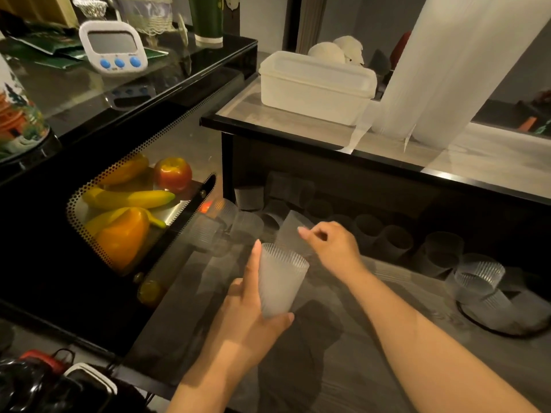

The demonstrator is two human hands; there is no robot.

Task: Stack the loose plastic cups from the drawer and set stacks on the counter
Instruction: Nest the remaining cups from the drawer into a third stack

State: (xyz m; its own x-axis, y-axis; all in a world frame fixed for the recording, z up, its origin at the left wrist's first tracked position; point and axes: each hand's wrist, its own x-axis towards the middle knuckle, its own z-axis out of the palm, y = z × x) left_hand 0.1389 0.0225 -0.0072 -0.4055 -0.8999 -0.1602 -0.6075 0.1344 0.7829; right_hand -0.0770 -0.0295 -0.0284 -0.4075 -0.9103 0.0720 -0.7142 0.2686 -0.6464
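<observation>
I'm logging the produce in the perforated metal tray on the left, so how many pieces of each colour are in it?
Yellow, long bananas or peppers: 3
Orange bell pepper: 1
Red round apple: 1
Total: 5 in the perforated metal tray

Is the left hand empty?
No, the left hand grips an upright ribbed cup above the open drawer.
</observation>
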